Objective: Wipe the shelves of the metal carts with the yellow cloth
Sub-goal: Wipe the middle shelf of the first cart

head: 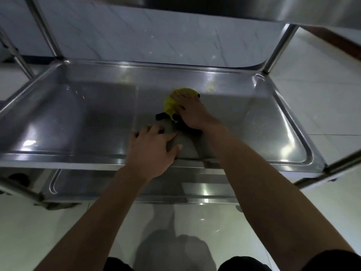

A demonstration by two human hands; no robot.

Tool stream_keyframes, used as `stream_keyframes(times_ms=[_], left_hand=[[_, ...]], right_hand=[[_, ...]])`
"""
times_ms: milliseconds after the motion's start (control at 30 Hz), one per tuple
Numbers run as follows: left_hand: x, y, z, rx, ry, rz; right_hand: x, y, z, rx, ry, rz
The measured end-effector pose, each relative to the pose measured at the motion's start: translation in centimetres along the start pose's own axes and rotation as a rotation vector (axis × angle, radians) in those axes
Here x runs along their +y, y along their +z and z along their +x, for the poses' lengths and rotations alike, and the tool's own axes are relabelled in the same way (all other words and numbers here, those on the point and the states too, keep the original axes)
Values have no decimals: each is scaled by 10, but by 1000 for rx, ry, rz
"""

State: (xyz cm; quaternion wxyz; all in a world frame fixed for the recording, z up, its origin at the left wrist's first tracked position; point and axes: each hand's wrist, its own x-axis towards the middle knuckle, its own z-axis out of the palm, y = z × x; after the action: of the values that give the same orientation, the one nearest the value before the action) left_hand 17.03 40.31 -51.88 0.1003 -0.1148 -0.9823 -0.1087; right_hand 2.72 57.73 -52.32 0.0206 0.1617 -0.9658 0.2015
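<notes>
Pale glossy floor tiles (322, 106) are seen beneath and around a stainless-steel cart; its shiny rimmed middle shelf (88, 118) fills the centre, a lower shelf (121, 184) showing at 6 o'clock; a crumpled yellow cloth with black edging (169, 106) lies on the middle shelf, just right of centre; the right hand (192, 112) is pressed flat over the cloth, fingers extended; the left hand (152, 151) is rested at the shelf's front rim, toward 7 o'clock of the cloth, fingers spread, nothing held.

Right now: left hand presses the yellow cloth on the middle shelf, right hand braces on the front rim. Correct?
Hands are swapped. In the head view, the right hand presses the yellow cloth on the middle shelf; the left hand braces on the front rim.
</notes>
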Motion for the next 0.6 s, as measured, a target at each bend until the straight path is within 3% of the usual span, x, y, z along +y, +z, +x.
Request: stream_keyframes(times_ms=[233, 433, 533, 600], left_hand=[[7, -1, 7, -87, -38, -11], [27, -9, 7, -139, -66, -1], [61, -8, -5, -30, 51, -75], [91, -6, -13, -68, 164, -169]], right_hand=[[52, -30, -55, 116, 186, -68], [96, -75, -128, 78, 320, -141], [111, -95, -165, 107, 372, -166], [117, -104, -185, 116, 432, -194]])
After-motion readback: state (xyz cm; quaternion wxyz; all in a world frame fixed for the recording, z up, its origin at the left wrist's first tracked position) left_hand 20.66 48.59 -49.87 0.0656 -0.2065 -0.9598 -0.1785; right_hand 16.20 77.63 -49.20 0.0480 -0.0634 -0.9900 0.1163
